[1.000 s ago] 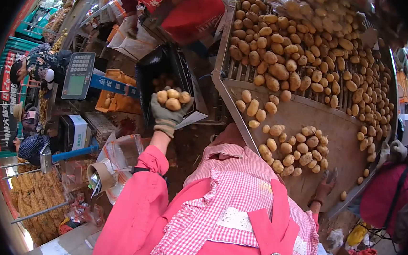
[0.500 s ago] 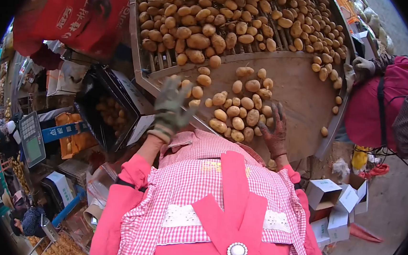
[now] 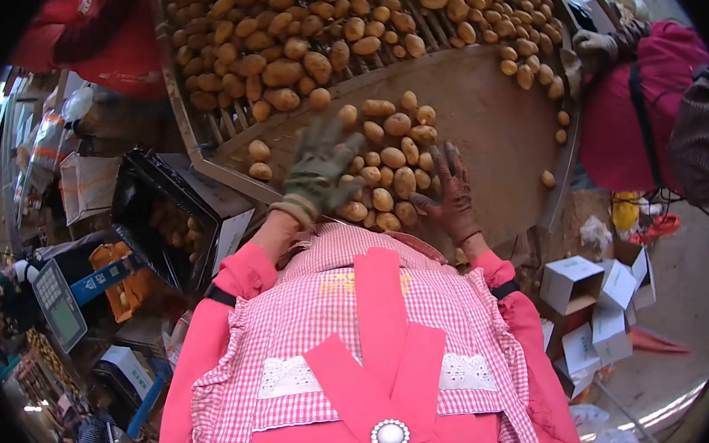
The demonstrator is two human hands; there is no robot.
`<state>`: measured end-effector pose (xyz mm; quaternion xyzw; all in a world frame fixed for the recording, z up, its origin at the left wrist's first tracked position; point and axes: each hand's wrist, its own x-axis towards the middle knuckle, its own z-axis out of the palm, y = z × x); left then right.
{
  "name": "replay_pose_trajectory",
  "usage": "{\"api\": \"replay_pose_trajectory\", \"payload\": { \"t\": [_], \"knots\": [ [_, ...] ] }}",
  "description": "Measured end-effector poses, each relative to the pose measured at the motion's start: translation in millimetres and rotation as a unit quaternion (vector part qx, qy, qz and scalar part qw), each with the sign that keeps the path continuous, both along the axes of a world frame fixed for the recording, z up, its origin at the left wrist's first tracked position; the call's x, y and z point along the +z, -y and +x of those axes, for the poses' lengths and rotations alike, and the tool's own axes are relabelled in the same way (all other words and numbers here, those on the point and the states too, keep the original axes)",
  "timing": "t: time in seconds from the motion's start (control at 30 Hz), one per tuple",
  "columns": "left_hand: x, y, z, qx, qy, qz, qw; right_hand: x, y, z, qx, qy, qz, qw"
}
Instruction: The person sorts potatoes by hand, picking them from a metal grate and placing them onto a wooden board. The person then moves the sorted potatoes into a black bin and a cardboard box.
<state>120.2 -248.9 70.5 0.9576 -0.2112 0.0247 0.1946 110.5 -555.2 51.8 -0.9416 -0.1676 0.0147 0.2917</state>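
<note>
Potatoes [image 3: 393,158] are gathered in a loose cluster on a brown worktop [image 3: 480,106], between the wearer's two gloved hands. The left hand [image 3: 319,169] is blurred, its fingers spread; whatever lies beneath its palm is hidden, and whether a potato is touched cannot be told. The right hand [image 3: 450,194] is spread beside the cluster's right edge, its thumb set apart from the fingers. The slatted bed [image 3: 227,121], largely covered by further potatoes, is cut off by the upper edge of the view; a co-worker's red garment [image 3: 103,27] is cropped at upper left. The contents of the black-lined box [image 3: 143,180] are partly obscured by shadow. Within the cluster, an elongated potato [image 3: 378,107] at the far side is aligned left to right; a second potato [image 3: 404,182], nearer the wearer, is directed roughly away from the body.
</note>
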Motion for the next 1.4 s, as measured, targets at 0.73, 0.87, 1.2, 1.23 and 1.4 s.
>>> {"api": "replay_pose_trajectory", "payload": {
  "t": [0.73,0.87,1.2,1.23,1.4],
  "knots": [
    [4.2,-14.0,-12.2,0.040,-0.033,0.010,0.999,-26.9,29.2,-8.1,-0.028,0.016,-0.033,0.999],
    [1.1,-6.3,2.0,0.016,0.041,-0.055,0.998,-21.0,23.1,-17.7,-0.040,0.021,-0.027,0.999],
    [3.4,130.5,53.1,-0.160,-0.072,0.137,0.975,-30.4,31.0,-15.9,-0.032,0.054,-0.044,0.997],
    [6.3,126.8,51.7,-0.160,-0.068,0.139,0.975,-20.2,32.4,-18.9,-0.033,0.041,-0.005,0.999],
    [25.7,66.7,11.7,-0.080,-0.267,-0.140,0.950,8.3,22.4,18.0,-0.065,0.062,0.028,0.996]
  ]
}}
